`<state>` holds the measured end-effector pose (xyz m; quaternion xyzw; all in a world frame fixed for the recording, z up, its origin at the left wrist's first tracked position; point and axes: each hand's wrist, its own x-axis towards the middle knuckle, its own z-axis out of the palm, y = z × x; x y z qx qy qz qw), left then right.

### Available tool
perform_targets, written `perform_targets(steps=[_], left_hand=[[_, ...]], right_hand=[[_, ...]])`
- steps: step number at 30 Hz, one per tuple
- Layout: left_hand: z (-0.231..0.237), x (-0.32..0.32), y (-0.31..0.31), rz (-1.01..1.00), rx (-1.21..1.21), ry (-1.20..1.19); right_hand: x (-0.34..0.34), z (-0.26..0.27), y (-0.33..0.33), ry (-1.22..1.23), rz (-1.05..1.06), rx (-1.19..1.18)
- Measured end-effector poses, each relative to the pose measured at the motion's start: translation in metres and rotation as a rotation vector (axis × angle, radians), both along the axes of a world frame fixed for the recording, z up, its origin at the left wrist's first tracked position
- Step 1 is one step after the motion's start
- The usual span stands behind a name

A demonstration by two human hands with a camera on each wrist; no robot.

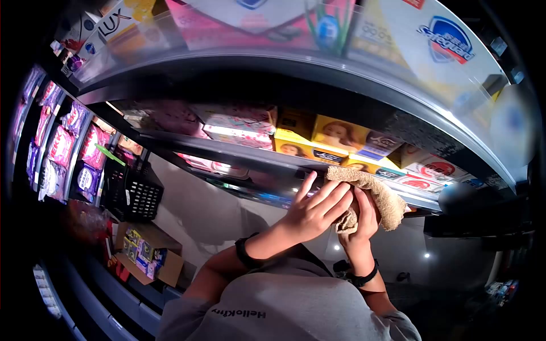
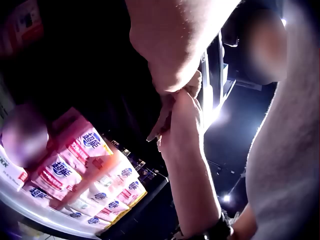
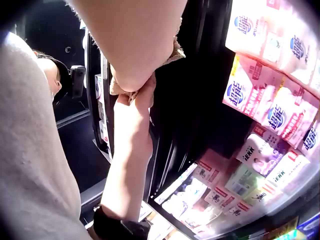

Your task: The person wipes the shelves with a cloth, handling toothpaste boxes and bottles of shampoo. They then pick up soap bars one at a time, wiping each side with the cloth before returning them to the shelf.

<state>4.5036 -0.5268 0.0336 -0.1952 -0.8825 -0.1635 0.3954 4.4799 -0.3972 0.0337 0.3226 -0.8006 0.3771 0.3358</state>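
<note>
A tan towelling cloth (image 1: 389,204) is bunched up between the two hands, in front of the shelf edge. My right hand (image 1: 364,223) grips it from below, with part of the cloth draped over the fingers. Across its left side lie the fairly straight, spread fingers of my left hand (image 1: 314,213), touching the cloth. In the left wrist view only a scrap of the cloth (image 2: 198,82) shows past the forearms. A frayed corner of the cloth (image 3: 175,54) sticks out beside the forearm in the right wrist view.
Yellow soap boxes (image 1: 341,133) and red-and-white boxes (image 1: 424,170) fill the shelf behind the hands. A clear-fronted upper shelf (image 1: 256,62) hangs above. To the left stand a black basket (image 1: 142,199), an open carton (image 1: 170,267) and racks of bagged goods (image 1: 61,145).
</note>
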Motion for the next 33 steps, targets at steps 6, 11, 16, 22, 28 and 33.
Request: perform_targets(steps=[6, 11, 16, 22, 28, 33], left_hand=[[0.006, 0.008, -0.030, -0.029, 0.152, -0.058], [0.010, 0.016, -0.073, -0.122, 0.115, -0.113], [0.010, 0.030, -0.148, -0.008, 0.129, -0.046], [0.001, 0.051, -0.251, 0.130, 0.164, 0.026], [-0.001, 0.063, -0.306, 0.156, 0.213, 0.092], [-0.003, 0.057, -0.305, 0.119, 0.276, 0.183]], right_hand=[[0.007, 0.021, -0.012, -0.130, 0.075, 0.043], [0.015, 0.017, -0.050, -0.058, -0.157, 0.095], [0.029, 0.023, -0.139, -0.062, -0.117, 0.117], [0.045, 0.025, -0.239, -0.058, 0.076, 0.187], [0.057, 0.025, -0.293, -0.114, 0.156, 0.195], [0.059, 0.018, -0.297, -0.116, 0.118, 0.228]])
